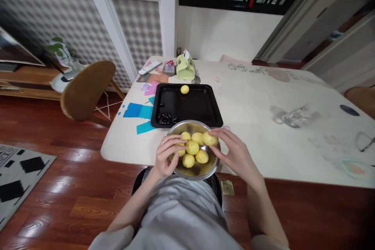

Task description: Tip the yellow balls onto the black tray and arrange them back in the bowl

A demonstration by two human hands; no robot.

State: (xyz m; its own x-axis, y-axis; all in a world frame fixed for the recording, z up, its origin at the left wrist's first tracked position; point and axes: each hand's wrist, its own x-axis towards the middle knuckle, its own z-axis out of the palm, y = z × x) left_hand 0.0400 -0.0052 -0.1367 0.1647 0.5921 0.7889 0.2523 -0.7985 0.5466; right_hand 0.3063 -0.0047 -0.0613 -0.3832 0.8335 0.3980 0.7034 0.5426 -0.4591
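Note:
A round steel bowl [175, 129] sits at the table's near edge, right in front of me, holding several small yellow potatoes [192, 147]. My left hand [166, 156] curls over the bowl's left rim, its fingers wrapped round a potato [180, 150] at the left side. My right hand [236, 152] reaches in from the right and pinches another potato [210, 138] at the bowl's upper right. Behind the bowl lies a black baking tray [202, 105] with one yellow potato [184, 89] near its far edge and a dark pile [165, 117] in its near left corner.
The table [263, 101] has a pale printed cloth. A green tissue box [185, 67], a white remote [150, 67], a clear glass object [294, 117] and glasses [365, 141] lie on it. A wooden chair [86, 88] stands at the left on the wood floor.

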